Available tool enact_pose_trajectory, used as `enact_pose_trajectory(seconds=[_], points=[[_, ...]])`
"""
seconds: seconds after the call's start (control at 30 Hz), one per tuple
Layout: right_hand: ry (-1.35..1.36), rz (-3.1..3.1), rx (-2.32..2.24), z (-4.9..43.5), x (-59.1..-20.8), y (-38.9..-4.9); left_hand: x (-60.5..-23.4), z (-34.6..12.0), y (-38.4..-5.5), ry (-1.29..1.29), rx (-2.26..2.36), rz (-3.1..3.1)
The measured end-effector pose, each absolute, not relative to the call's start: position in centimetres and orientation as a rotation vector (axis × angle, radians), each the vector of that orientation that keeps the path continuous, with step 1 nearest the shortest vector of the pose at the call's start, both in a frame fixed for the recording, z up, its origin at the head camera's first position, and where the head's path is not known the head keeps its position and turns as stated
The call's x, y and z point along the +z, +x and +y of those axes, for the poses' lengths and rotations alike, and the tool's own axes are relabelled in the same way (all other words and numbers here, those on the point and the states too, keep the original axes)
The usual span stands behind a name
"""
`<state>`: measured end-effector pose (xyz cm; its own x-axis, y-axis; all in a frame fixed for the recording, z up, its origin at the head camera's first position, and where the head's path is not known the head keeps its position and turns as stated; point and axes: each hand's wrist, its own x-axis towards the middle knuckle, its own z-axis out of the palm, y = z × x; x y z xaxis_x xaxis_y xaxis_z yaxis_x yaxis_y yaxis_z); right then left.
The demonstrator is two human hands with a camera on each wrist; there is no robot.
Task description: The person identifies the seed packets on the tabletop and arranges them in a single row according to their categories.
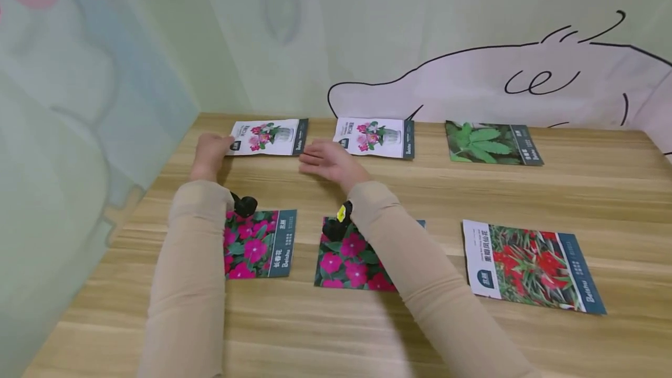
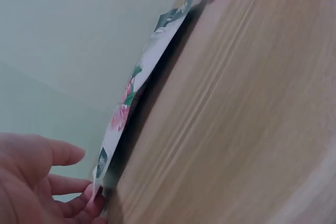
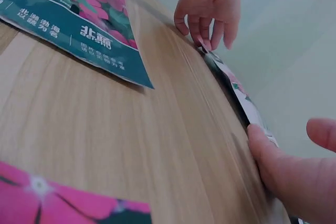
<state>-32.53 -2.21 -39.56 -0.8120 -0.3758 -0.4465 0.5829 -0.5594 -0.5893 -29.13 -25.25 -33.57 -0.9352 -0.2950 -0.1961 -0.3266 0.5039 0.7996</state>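
Pale green wall [image 1: 252, 63] behind, with a black-outlined cartoon animal [image 1: 488, 74] drawn on it; wood-grain counter [image 1: 294, 331] below.

Left hand [image 1: 207, 155]: grip released, fingers mostly extended, fingertips touching the left end of the white flower-vase packet [image 1: 270, 137]. Right hand [image 1: 333, 162]: grip released, fingers extended at the same packet's right end; a fingertip meets it in the right wrist view.

Said packet lies face up at the back left of the counter, near the wall, between the two hands. Print: pink flowers in a glass vase, dark teal band at right. A shadow runs beneath its front edge.

Back row, continuing right: matching vase packet [image 1: 375, 139], its left end partly behind the right hand in the head view; then green-leaf packet [image 1: 488, 143], well apart.

Front row, left to right: magenta-flower packet [image 1: 254, 247], partly covered by the left sleeve [image 1: 191, 284]; second magenta packet [image 1: 357, 261], partly under the line of the right sleeve [image 1: 436, 279]; red-flower packet [image 1: 532, 267], slightly skewed.
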Motion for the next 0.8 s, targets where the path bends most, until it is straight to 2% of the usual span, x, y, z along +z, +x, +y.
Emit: enact_pose_trajectory(seconds=[0.03,0.17,0.27,0.43,0.57,0.73,0.8], points=[[0.419,1.034,-2.332,-2.2,-38.3,-31.6,-33.6,-25.3,-29.2,-0.57,1.432,2.691],[0.511,0.983,-2.325,-2.2,-40.7,-34.2,-33.8,-25.4,-29.6,-0.575,1.422,2.648],[0.545,0.987,-2.307,-2.5,-44.1,-37.3,-33.8,-25.6,-29.7,-0.523,1.43,2.615],[0.635,1.025,-2.252,-2.4,-45.3,-37.9,-33.7,-25.5,-29.4,-0.408,1.455,2.565],[0.689,1.071,-2.279,-2.0,-42.5,-35.1,-33.7,-25.4,-29.1,-0.309,1.548,2.466],[0.713,1.253,-2.316,-1.2,-33.0,-27.8,-32.7,-25.6,-29.4,-0.306,1.77,2.204],[0.651,1.315,-2.322,-0.7,-31.1,-26.7,-31.7,-25.5,-29.6,-0.341,1.852,2.101]])
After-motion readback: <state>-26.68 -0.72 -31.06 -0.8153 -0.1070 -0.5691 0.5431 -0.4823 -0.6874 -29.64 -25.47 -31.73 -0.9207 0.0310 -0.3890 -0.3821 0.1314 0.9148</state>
